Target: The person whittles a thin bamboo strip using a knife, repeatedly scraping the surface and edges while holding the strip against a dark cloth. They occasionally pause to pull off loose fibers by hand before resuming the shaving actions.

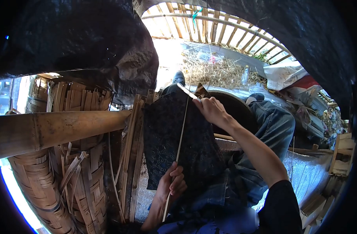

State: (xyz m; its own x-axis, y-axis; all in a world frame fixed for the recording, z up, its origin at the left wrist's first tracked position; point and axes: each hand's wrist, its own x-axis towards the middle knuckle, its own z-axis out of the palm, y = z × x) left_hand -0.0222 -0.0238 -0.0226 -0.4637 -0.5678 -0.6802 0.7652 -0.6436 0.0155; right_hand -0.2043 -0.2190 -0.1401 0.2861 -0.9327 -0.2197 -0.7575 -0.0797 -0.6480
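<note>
My left hand is closed around a long thin bamboo strip, low in the middle of the view. The strip runs upward over a dark patterned cloth that lies across my lap. Higher up, my right hand grips a knife, its pale blade pointing up and left. The blade lies across the upper part of the strip. Fingers of my right hand cover the knife's handle.
A thick bamboo pole reaches in from the left, above woven bamboo baskets. Dry shavings and a clear bottle lie on the ground ahead. Behind my right hand is a dark round container. Black sheeting hangs overhead.
</note>
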